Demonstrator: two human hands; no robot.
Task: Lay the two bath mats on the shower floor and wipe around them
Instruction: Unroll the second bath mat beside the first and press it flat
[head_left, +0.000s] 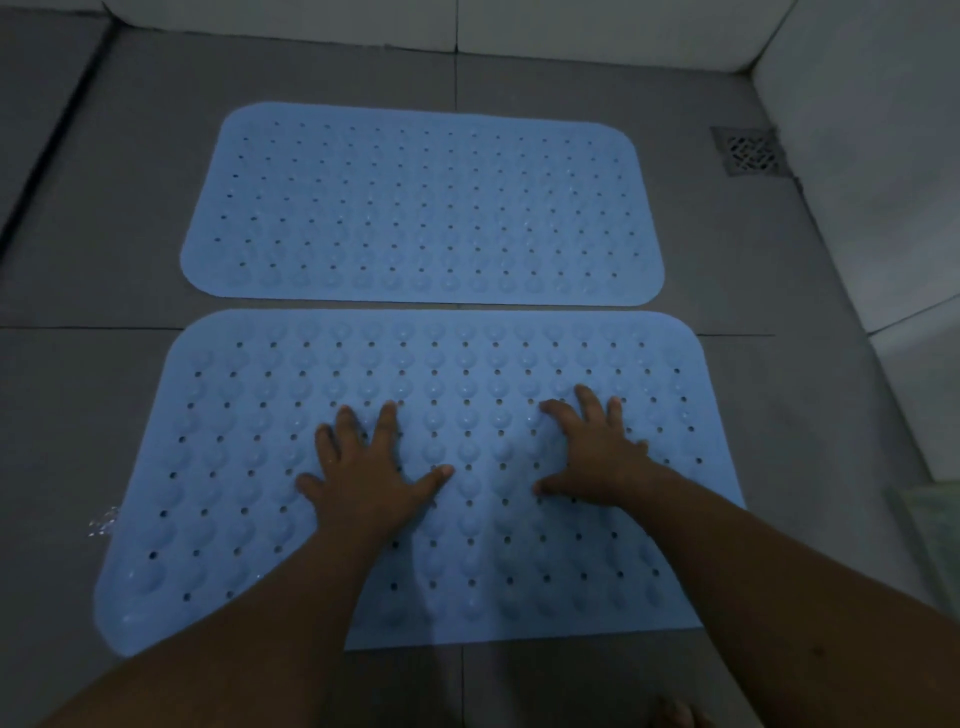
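near mat (249, 467): blue, perforated w/ holes + round bumps, flat on shower floor (93, 395), long side running L-R, closest to camera. both hands on it.
left hand (371, 470): palm down on near mat, left of ctr. fingers straight + spread, thumb out to the right. flat press, nothing gripped.
right hand (589, 452): palm down on near mat, right of ctr. fingers spread, pointing fwd, thumb out to the left. flat press too, nothing gripped.
hand spacing: apart, strip of bare mat between the thumbs.
forearms: both come in from bottom edge of frame, cover the near corners/lower part of near mat.
far mat (423, 208): same blue type, flat on floor, parallel to near mat, just beyond it. narrow strip of floor between the two, not touching.
floor: grey tiles, grout line runs under the gap area; small wet glint just beside near mat's left edge.
drain (748, 150): square metal grate, far right, by the wall, right of far mat, well apart from hands.
walls (857, 156): pale tiles at back + right side.
bottom right: pale greenish item at frame edge, can't ID.
light: dim.
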